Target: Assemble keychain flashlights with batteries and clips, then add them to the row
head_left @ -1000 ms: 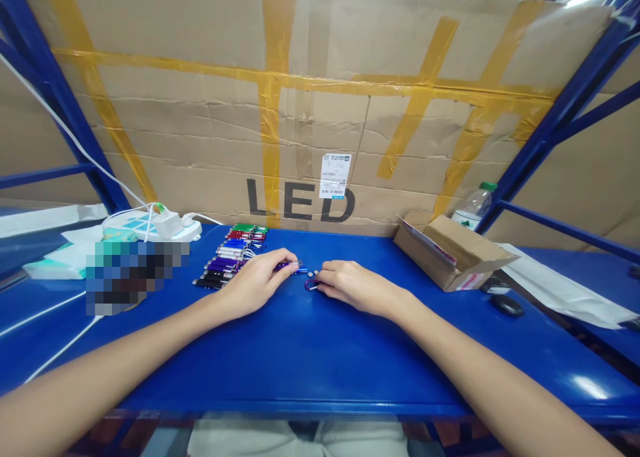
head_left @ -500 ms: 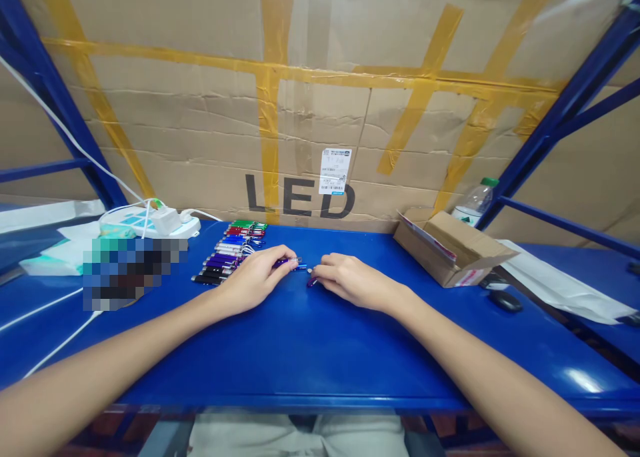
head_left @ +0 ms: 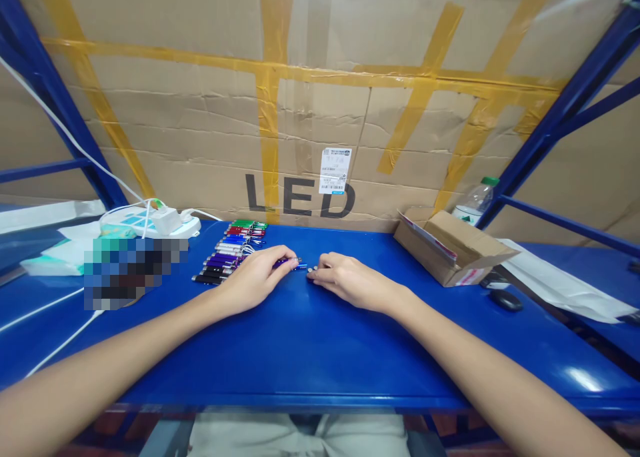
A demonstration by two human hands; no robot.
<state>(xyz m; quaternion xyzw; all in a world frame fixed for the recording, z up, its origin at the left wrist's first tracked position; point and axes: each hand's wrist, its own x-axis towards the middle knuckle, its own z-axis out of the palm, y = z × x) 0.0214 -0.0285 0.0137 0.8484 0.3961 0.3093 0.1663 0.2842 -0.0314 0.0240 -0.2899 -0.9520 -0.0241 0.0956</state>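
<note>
Pens [head_left: 220,259] lined up by colour — probably keeps them sorted. Just right of that row, left hand [head_left: 263,273] pinches a slim bluish piece [head_left: 301,267], likely fingertip-held to leave its end exposed. Farther right of the row, right hand [head_left: 353,280] fingers bunched narrow at small silver discs [head_left: 310,269] — can't tell if gripping one.

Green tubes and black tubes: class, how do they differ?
The green tubes lie near the cardboard; the black tubes lie farther from it. The green tubes show end to end; the black tubes are partly hidden. Both lie lined up on the table.
</note>
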